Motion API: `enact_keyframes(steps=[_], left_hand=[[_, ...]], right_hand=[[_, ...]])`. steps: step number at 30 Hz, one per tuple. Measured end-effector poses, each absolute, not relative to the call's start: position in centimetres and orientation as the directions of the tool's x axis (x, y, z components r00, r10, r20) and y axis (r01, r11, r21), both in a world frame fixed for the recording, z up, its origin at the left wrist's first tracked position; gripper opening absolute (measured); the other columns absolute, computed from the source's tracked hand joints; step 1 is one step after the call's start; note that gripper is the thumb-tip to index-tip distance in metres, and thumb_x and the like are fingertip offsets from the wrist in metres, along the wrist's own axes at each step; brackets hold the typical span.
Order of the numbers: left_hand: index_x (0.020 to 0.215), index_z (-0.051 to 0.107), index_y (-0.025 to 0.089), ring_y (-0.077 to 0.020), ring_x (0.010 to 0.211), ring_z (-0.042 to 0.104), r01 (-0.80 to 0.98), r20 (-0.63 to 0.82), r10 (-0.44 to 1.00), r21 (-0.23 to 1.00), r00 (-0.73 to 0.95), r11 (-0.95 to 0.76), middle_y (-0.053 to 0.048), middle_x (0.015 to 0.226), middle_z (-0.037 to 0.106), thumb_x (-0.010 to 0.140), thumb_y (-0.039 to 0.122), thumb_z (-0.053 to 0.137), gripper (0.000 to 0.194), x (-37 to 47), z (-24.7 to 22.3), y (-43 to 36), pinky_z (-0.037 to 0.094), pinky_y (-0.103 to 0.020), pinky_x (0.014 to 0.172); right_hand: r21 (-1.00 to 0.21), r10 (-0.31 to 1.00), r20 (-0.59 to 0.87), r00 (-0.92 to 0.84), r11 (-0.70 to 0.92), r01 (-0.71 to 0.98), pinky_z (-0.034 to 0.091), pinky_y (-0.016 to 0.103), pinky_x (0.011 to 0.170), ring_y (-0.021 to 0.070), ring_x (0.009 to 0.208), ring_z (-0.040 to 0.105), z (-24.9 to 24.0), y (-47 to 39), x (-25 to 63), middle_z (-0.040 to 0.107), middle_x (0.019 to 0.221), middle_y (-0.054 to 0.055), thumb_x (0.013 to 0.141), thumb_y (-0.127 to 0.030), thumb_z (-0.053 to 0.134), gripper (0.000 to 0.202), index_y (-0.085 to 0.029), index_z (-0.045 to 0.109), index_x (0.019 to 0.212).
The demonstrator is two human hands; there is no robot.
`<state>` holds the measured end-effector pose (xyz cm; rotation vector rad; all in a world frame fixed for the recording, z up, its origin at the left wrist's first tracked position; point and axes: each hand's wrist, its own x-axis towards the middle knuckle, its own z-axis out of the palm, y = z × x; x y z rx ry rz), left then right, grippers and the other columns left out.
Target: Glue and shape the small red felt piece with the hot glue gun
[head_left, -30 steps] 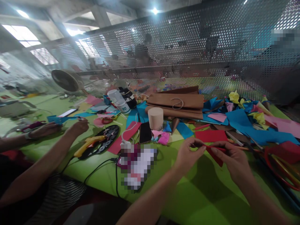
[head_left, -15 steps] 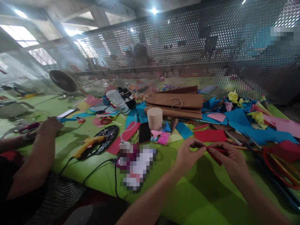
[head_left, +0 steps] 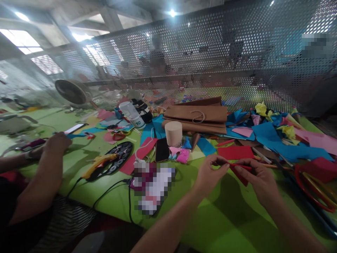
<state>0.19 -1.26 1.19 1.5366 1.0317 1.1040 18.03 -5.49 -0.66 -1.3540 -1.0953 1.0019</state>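
Observation:
Between both hands is a small folded piece of red paper [head_left: 240, 175], held above the green table [head_left: 200, 225]. My left hand [head_left: 210, 173] pinches its left end between thumb and fingers. On the other end, my right hand [head_left: 259, 175] grips it with thumb and bent fingers. Part of the paper is hidden by the fingers. Just beyond the hands lies a flat red paper sheet [head_left: 235, 152]. Red-handled scissors [head_left: 313, 191] rest at the far right beside my right forearm.
A yellow glue gun [head_left: 98, 166] with its cord, a phone [head_left: 162, 150], a beige cylinder [head_left: 173, 134] and a pink packet [head_left: 182, 156] lie left of my hands. Folded brown paper [head_left: 197, 114] and blue paper scraps [head_left: 273, 137] line the back. Another person's arm [head_left: 50, 165] reaches in at left.
My hands stay nearly in place, with the red paper slightly turned so that more of it shows by my right thumb. The other person's hand has shifted a little.

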Motion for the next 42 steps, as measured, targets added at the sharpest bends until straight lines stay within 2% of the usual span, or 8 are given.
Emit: enact_keyframes(steps=[8, 16, 23, 30, 42], left_hand=[[0.088, 0.071, 0.017, -0.0163, 0.084, 0.063, 0.106, 0.157, 0.952, 0.976, 0.263, -0.19, -0.004, 0.088, 0.072, 0.081, 0.017, 0.073, 0.007, 0.2, 1.1, -1.1, 0.048, -0.028, 0.079], [0.086, 0.07, 0.017, -0.0161, 0.082, 0.062, 0.102, 0.158, 0.955, 0.977, 0.252, -0.188, -0.003, 0.086, 0.071, 0.081, 0.016, 0.072, 0.005, 0.2, 1.0, -1.0, 0.048, -0.029, 0.078], [0.088, 0.072, 0.019, -0.0178, 0.088, 0.065, 0.153, 0.177, 0.948, 0.963, 0.266, -0.223, -0.004, 0.091, 0.074, 0.081, 0.018, 0.075, 0.008, 0.2, 1.0, -1.1, 0.048, -0.03, 0.082], [0.086, 0.071, 0.018, -0.0167, 0.084, 0.063, 0.156, 0.163, 0.959, 0.967, 0.231, -0.202, -0.004, 0.088, 0.072, 0.082, 0.017, 0.072, 0.004, 0.1, 0.8, -0.9, 0.048, -0.029, 0.079], [0.086, 0.071, 0.018, -0.0163, 0.082, 0.064, 0.142, 0.147, 0.96, 0.973, 0.237, -0.184, -0.004, 0.086, 0.073, 0.081, 0.017, 0.073, 0.005, 0.1, 1.1, -1.0, 0.049, -0.027, 0.076]], right_hand=[[-0.995, 0.975, 0.057, 0.215, 0.038, 0.09, 0.041, 0.027, 0.056, 0.0166, 0.068, 0.06, -1.1, -5.4, 18.4, 0.072, 0.081, 0.003, 0.081, -0.049, 0.08, 0.03, -0.021, 0.072, 0.089], [-0.997, 0.971, 0.066, 0.23, 0.055, 0.056, 0.045, 0.028, 0.06, 0.0181, 0.073, 0.061, -1.4, -5.3, 18.6, 0.071, 0.084, 0.004, 0.079, -0.048, 0.082, 0.03, -0.022, 0.072, 0.091], [-0.99, 0.971, 0.082, 0.226, 0.053, 0.13, 0.047, 0.03, 0.066, 0.0198, 0.078, 0.063, -1.0, -5.4, 18.5, 0.072, 0.086, 0.004, 0.08, -0.05, 0.081, 0.03, -0.022, 0.074, 0.09], [-0.999, 0.969, 0.051, 0.243, 0.048, 0.02, 0.045, 0.028, 0.057, 0.0167, 0.067, 0.06, -0.3, -5.4, 18.3, 0.071, 0.08, 0.003, 0.078, -0.048, 0.083, 0.029, -0.023, 0.072, 0.087], [-0.999, 0.962, 0.038, 0.271, 0.04, -0.003, 0.049, 0.028, 0.058, 0.0166, 0.067, 0.061, -0.3, -5.4, 18.2, 0.071, 0.078, 0.003, 0.076, -0.049, 0.084, 0.028, -0.024, 0.073, 0.083]])
